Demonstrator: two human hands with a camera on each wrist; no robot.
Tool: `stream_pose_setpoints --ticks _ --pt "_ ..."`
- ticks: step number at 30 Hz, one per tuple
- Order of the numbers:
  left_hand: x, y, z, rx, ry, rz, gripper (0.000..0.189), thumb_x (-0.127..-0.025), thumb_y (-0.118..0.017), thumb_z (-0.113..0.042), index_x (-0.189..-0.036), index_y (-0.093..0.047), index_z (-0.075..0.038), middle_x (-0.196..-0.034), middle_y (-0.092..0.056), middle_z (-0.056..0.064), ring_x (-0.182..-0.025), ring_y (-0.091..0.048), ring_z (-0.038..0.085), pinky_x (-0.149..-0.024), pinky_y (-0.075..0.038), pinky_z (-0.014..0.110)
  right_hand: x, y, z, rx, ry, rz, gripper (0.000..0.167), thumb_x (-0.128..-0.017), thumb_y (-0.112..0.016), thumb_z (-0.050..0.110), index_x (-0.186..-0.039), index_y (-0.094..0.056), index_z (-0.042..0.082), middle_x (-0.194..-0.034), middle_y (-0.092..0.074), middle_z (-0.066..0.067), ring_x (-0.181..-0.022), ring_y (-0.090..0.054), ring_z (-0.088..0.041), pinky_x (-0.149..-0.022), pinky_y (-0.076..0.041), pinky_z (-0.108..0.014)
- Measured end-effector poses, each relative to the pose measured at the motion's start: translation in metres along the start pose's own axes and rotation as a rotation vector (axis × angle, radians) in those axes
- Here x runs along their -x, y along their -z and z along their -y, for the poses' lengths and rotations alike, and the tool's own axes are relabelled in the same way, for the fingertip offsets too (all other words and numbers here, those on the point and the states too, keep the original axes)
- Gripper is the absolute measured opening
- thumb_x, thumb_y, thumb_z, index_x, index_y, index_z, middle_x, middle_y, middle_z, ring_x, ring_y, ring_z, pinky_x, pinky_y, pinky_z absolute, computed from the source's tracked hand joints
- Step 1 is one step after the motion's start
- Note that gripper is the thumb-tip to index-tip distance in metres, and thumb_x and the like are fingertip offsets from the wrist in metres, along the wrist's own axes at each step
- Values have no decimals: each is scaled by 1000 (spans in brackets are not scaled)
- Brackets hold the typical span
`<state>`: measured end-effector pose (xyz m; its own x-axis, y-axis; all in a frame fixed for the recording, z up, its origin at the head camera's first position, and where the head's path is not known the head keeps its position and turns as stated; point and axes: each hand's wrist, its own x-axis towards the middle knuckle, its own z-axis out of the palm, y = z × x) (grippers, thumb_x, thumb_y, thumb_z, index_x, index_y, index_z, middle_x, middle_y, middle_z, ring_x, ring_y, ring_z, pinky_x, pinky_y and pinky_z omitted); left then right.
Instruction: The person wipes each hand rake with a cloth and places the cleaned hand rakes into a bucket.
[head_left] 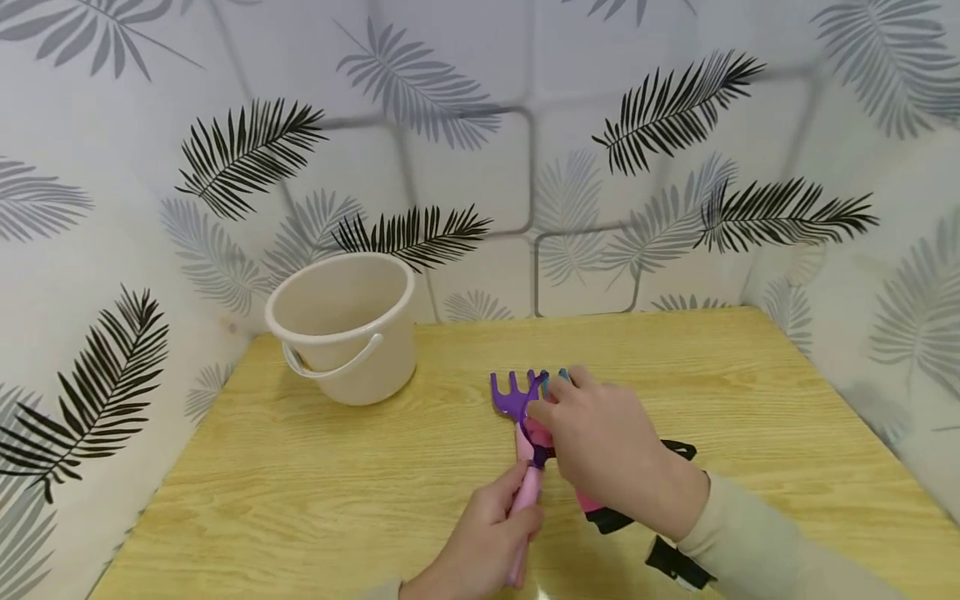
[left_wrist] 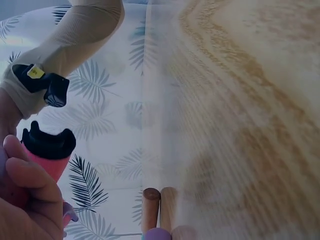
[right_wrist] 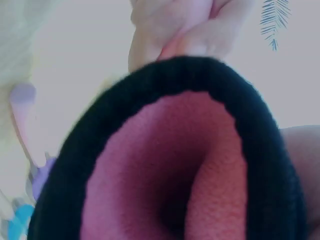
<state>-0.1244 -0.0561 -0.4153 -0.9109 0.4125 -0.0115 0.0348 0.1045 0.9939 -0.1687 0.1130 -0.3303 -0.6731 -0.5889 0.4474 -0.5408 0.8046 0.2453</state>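
In the head view my left hand (head_left: 487,529) grips the pink handle (head_left: 528,492) of a purple-headed garden trowel (head_left: 524,427). My right hand (head_left: 607,442) holds a pink cloth glove (head_left: 588,501) with a black cuff, its fingers bent over the trowel's head. Pink cloth shows inside the trowel's curved purple edge; the right hand hides most of the glove. The right wrist view looks into the glove's open black cuff (right_wrist: 185,75). Close behind the trowel lies a purple hand rake (head_left: 512,402) with a pink handle. Teal tips (head_left: 562,374) show beyond the right fingers.
A cream bucket (head_left: 360,358) with its handle hanging down stands at the back left of the wood-grain table (head_left: 315,475). Leaf-patterned covering (head_left: 472,192) rises behind the table and along its sides. A black device (left_wrist: 52,87) is strapped to the right sleeve.
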Motion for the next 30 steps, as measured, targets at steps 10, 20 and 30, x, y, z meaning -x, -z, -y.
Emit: stream_pose_setpoints --ticks 10,20,30 --pt "3 -6 1 -4 37 24 65 -96 -55 -17 -154 -33 2 -79 -61 1 -54 -50 5 -49 -46 16 -12 -6 -3 61 -82 11 11 -73 -81 17 -82 -75 19 -69 -57 -1 -64 -46 -16 -35 -38 -25" --pt "-1 5 -5 36 20 -11 30 -97 -54 -9 -125 -58 2 -78 -56 2 -54 -48 9 -43 -42 17 5 10 -2 -64 32 147 29 -72 -73 4 -90 -77 26 -84 -67 1 -79 -59 -20 -39 -43 -29" --pt "-2 8 -4 43 32 -3 43 -97 -54 -9 -139 -53 -1 -74 -55 3 -41 -45 11 -34 -39 21 11 6 -16 -31 72 151 28 -67 -79 5 -78 -73 30 -78 -64 8 -73 -54 -16 -39 -41 -26"
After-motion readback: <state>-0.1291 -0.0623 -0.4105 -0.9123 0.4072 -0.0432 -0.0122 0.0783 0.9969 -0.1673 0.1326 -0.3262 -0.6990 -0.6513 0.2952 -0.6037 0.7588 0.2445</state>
